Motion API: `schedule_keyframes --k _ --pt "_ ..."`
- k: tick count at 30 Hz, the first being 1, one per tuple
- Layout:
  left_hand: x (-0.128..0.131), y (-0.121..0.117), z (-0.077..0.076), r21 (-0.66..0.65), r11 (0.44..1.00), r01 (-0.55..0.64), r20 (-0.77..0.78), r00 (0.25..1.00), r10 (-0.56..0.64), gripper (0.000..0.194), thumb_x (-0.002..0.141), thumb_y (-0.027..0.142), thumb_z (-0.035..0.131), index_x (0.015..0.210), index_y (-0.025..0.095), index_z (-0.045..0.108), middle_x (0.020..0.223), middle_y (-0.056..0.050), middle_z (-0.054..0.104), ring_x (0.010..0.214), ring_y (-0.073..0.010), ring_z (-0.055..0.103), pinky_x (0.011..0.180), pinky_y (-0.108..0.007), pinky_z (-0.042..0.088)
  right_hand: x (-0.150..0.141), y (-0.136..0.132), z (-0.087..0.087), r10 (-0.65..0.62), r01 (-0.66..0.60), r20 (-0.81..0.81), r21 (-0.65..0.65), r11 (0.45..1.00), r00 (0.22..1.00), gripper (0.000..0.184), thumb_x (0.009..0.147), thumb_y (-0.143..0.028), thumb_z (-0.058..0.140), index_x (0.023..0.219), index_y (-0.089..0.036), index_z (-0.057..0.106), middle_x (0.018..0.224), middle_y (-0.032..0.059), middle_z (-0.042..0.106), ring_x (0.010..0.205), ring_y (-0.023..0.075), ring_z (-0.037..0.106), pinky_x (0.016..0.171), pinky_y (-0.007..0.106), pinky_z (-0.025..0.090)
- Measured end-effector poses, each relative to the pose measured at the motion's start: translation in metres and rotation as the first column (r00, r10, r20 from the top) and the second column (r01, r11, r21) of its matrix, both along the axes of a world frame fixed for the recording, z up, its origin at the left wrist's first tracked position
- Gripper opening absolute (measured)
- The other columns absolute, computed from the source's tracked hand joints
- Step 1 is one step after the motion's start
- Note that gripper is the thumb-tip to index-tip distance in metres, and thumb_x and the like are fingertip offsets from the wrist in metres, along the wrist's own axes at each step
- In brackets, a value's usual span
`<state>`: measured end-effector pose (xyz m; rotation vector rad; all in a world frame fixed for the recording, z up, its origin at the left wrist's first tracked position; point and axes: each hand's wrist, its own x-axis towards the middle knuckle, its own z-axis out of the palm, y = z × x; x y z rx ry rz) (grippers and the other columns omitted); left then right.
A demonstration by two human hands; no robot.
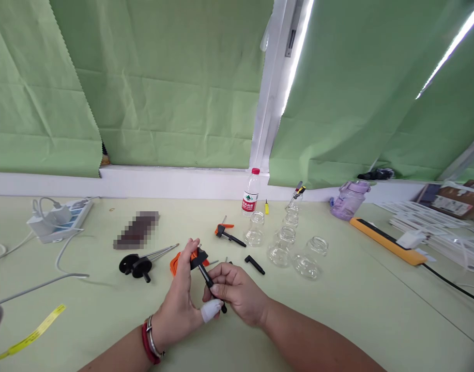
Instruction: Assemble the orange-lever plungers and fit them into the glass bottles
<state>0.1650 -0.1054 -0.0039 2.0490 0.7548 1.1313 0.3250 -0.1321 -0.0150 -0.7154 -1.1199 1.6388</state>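
Over the bench (pixel 337 320) at six o'clock, our left hand (pixel 178 310) tilts upward, fingers and wrapped thumb (pixel 211 310) spanning the slanted clamp (pixel 203 274). Our right hand (pixel 242 295) reaches in from four o'clock, fingers pinched round its black shaft.

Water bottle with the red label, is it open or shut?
Shut: the red cap sits on top of the bottle, which stands upright.

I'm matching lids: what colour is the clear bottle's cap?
Red; the cap shows best in the head view.
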Motion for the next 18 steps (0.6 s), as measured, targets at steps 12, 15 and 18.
schedule_keyframes --k 12,15,18 --pt "-0.004 0.004 -0.008 0.15 0.988 0.029 -0.213 0.977 0.004 0.142 0.042 0.038 0.087 0.147 0.025 -0.009 0.151 -0.022 0.006 0.136 -0.0472 0.012 0.102 -0.062 0.028 -0.004 -0.004 0.004 0.044 -0.049 -0.086 -0.063 0.997 0.995 0.031 0.071 -0.032 0.074 0.086 -0.016 0.054 0.066 0.0014 0.066 0.054 0.0125 0.059 0.058 0.027 0.045" --pt "-0.004 0.002 -0.008 0.204 0.977 0.056 -0.265 0.964 0.0 0.147 0.04 0.049 0.086 0.146 0.024 -0.013 0.15 -0.023 0.003 0.136 -0.0484 0.007 0.101 -0.064 0.027 -0.009 -0.006 0.005 0.042 -0.052 -0.141 -0.069 0.996 0.989 0.033 0.068 -0.031 0.077 0.085 -0.015 0.054 0.064 0.0 0.064 0.055 0.0137 0.06 0.056 0.027 0.045" --pt "-0.005 0.003 -0.007 0.243 0.966 0.085 -0.27 0.963 -0.016 0.149 0.036 0.058 0.083 0.146 0.023 -0.012 0.149 -0.023 0.006 0.136 -0.05 0.006 0.101 -0.067 0.024 -0.011 -0.009 0.007 0.031 -0.047 -0.17 -0.087 0.995 0.985 0.033 0.065 -0.028 0.079 0.083 -0.014 0.055 0.064 0.0001 0.064 0.057 0.0138 0.062 0.055 0.025 0.044"
